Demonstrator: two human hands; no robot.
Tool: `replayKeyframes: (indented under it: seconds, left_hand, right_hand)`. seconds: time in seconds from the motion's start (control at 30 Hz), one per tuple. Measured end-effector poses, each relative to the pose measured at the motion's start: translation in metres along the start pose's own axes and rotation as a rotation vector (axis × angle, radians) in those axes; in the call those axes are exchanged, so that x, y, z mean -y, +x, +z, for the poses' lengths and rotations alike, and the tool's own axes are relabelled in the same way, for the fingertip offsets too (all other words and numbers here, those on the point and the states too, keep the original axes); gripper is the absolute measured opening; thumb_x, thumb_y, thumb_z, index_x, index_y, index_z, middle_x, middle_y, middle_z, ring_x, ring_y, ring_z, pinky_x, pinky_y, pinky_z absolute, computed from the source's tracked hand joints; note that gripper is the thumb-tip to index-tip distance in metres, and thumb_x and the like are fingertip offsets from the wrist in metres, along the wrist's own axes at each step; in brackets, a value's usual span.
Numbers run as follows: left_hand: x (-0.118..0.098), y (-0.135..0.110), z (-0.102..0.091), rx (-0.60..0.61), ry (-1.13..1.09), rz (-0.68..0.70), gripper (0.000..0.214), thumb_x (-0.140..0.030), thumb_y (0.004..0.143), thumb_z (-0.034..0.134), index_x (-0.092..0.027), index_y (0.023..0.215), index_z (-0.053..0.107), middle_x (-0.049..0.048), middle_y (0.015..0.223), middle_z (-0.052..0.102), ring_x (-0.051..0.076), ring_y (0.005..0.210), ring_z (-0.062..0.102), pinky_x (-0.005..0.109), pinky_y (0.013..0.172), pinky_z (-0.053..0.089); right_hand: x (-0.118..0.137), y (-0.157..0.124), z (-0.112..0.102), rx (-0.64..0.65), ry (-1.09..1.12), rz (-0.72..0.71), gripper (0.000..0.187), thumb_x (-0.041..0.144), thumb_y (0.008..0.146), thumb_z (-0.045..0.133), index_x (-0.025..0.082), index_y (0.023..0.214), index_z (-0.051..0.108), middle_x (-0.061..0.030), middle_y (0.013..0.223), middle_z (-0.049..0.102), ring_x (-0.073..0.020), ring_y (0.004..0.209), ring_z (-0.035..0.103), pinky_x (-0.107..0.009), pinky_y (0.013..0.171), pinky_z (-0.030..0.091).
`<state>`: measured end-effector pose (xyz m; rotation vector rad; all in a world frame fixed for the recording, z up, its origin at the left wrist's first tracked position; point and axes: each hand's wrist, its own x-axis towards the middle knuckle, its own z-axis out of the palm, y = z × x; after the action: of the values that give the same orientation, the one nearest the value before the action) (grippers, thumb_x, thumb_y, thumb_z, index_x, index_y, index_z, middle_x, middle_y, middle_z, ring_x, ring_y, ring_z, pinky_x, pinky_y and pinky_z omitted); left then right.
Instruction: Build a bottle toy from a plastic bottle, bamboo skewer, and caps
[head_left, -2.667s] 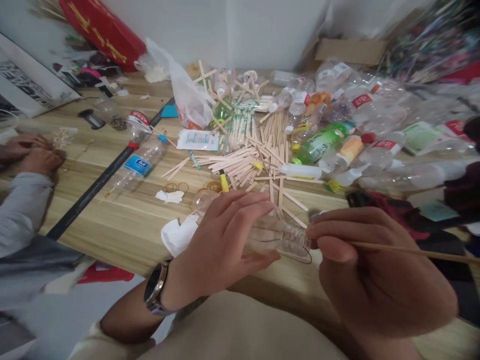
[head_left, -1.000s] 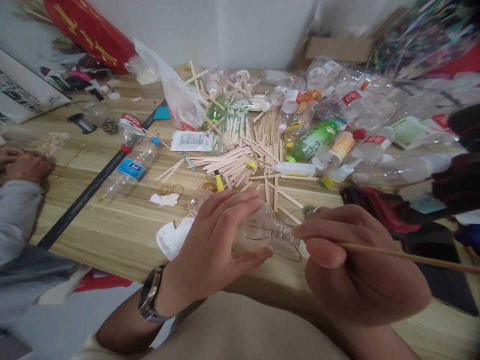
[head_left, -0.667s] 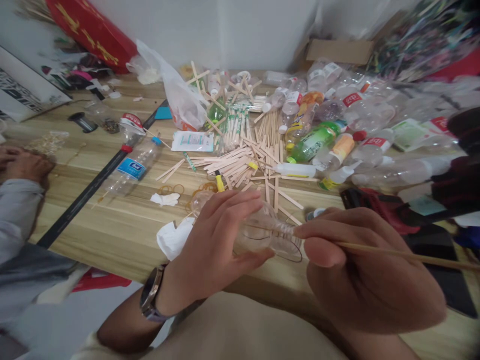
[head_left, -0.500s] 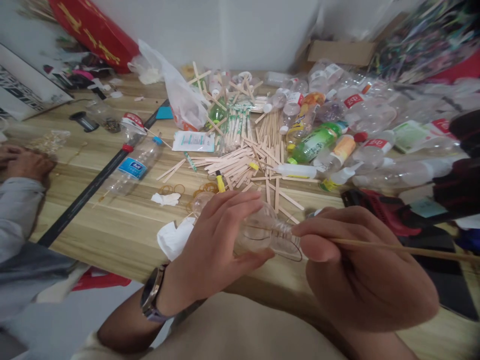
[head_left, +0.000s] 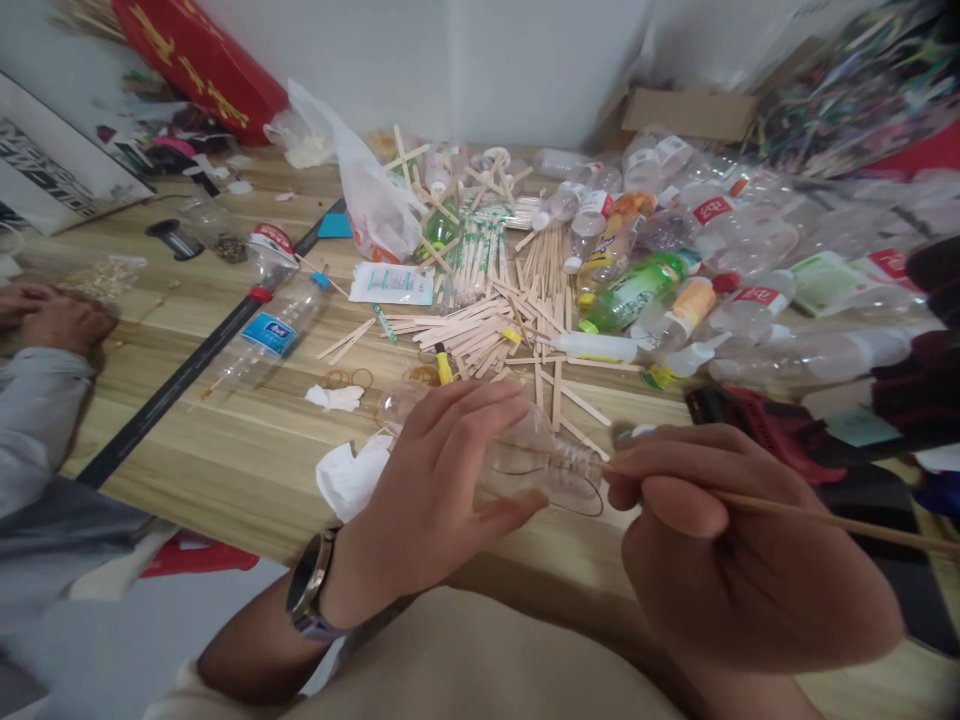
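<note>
My left hand (head_left: pixel 442 470) is wrapped over a clear plastic bottle (head_left: pixel 517 450) lying on its side, its capless neck pointing right. A dark loop of thin wire or cord (head_left: pixel 589 505) hangs beside the neck. My right hand (head_left: pixel 742 530) pinches a thin wooden stick (head_left: pixel 825 518) close to the bottle mouth; the stick's back end reaches past the right edge of view. Whether its tip is inside the neck I cannot tell. Left of the bottle lies a crumpled white tissue (head_left: pixel 349 475).
Flat wooden sticks (head_left: pixel 472 335) lie heaped beyond my hands, with a yellow-handled tool (head_left: pixel 443 362). Many plastic bottles, one green (head_left: pixel 637 290), fill the back right. A labelled water bottle (head_left: pixel 270 335) lies left, near another person's hands (head_left: pixel 64 315).
My right hand has shifted slightly right and down with the stick, away from the bottle neck. My left hand stays on the bottle.
</note>
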<state>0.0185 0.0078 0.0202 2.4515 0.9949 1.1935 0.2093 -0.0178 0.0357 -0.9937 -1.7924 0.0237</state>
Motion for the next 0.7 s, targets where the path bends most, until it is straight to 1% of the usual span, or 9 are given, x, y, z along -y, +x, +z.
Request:
replayKeyframes:
  seconds: [0.17, 0.3, 0.53, 0.7]
  left_hand:
    - [-0.0001, -0.0005, -0.0005, 0.0, 0.018, 0.006, 0.057, -0.037, 0.085, 0.074, -0.023, 0.133, 0.046, 0.0148, 0.132, 0.065, 0.027, 0.126, 0.059, 0.049, 0.106, 0.05]
    - [-0.0003, -0.0007, -0.001, 0.003, 0.017, 0.005, 0.054, -0.037, 0.086, 0.073, -0.02, 0.131, 0.048, 0.0158, 0.132, 0.065, 0.027, 0.127, 0.058, 0.048, 0.107, 0.049]
    - [0.0009, -0.0016, -0.0005, 0.005, 0.013, -0.011, 0.057, -0.038, 0.086, 0.073, -0.024, 0.134, 0.046, 0.0142, 0.133, 0.064, 0.028, 0.127, 0.058, 0.05, 0.106, 0.049]
    - [0.0007, -0.0018, -0.0008, 0.014, 0.018, -0.014, 0.055, -0.038, 0.087, 0.072, -0.022, 0.133, 0.046, 0.015, 0.133, 0.064, 0.028, 0.128, 0.057, 0.05, 0.107, 0.049]
  right_hand:
    - [0.0007, -0.0024, 0.001, 0.015, 0.058, 0.065, 0.021, 0.028, 0.106, 0.051, 0.019, 0.092, 0.063, 0.0004, 0.075, 0.066, -0.0111, 0.066, 0.064, -0.022, 0.058, 0.049]
    - [0.0014, -0.0022, 0.003, 0.027, 0.057, 0.044, 0.025, 0.03, 0.107, 0.048, 0.018, 0.09, 0.063, -0.0006, 0.073, 0.065, -0.0118, 0.064, 0.065, -0.022, 0.057, 0.05]
    - [0.001, -0.0012, 0.0018, 0.044, 0.048, 0.021, 0.018, 0.025, 0.104, 0.054, 0.018, 0.09, 0.063, -0.0005, 0.072, 0.067, -0.0122, 0.062, 0.065, -0.022, 0.057, 0.053]
    - [0.0029, -0.0025, 0.0008, 0.04, 0.037, 0.011, 0.015, 0.019, 0.104, 0.053, 0.017, 0.094, 0.064, -0.0004, 0.075, 0.068, -0.0116, 0.066, 0.067, -0.021, 0.06, 0.054]
